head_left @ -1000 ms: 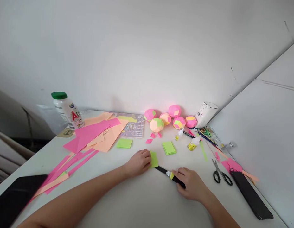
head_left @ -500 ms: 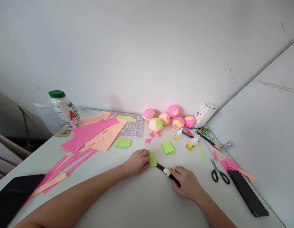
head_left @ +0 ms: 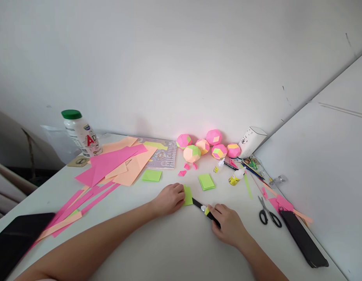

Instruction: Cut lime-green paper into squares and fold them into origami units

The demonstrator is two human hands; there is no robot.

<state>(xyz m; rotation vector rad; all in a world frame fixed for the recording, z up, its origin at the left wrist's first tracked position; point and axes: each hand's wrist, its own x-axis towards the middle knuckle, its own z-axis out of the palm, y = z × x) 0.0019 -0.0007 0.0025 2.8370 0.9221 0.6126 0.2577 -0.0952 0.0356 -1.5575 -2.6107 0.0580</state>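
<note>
There are six paper balls (head_left: 192, 153), two glue bottles (head_left: 235, 179) and one cutter knife (head_left: 207, 211).

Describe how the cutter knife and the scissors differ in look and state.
The cutter knife is gripped in the right hand, while the scissors lie on the table untouched. The cutter knife's blade looks dark; the scissors' blades are grey. The cutter knife shows a yellow section; the scissors' handles look all black. Both have black handle parts.
</note>
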